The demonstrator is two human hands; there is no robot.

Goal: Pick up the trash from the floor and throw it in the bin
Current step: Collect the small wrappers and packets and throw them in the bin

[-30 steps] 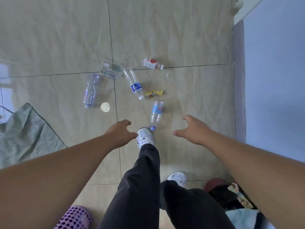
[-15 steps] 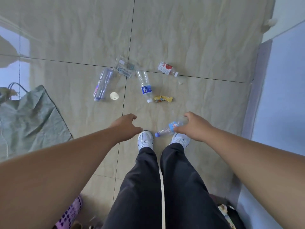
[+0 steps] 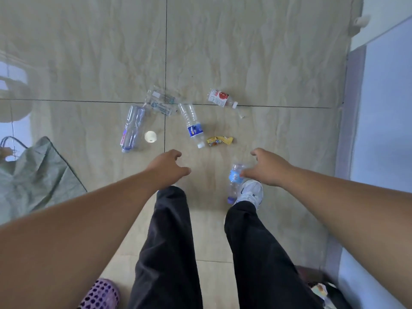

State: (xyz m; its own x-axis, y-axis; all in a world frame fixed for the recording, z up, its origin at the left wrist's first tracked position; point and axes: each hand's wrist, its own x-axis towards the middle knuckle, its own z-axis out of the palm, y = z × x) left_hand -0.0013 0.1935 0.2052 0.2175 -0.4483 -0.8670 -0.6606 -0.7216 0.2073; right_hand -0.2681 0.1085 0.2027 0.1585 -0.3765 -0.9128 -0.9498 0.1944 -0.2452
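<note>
- My right hand (image 3: 269, 170): thumb on the blue-label bottle (image 3: 234, 184), just beside the white shoe (image 3: 252, 192); whether it truly grips, I cannot tell.
- My left hand (image 3: 169, 168), left of the shoe: loosely curled, empty.

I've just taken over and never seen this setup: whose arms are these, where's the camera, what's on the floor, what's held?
No machine here: these are a person's bare arms, filmed by one camera on their head, looking down at a tiled floor. The left hand is empty, fingers loosely curled. The right hand holds a small bottle, cap down, beside a white shoe. Lying ahead: a pink-labelled bottle, a white lid, crushed clear plastic, a blue-labelled bottle, a yellow wrapper, a red-labelled bottle. A purple basket peeks in bottom left.
</note>
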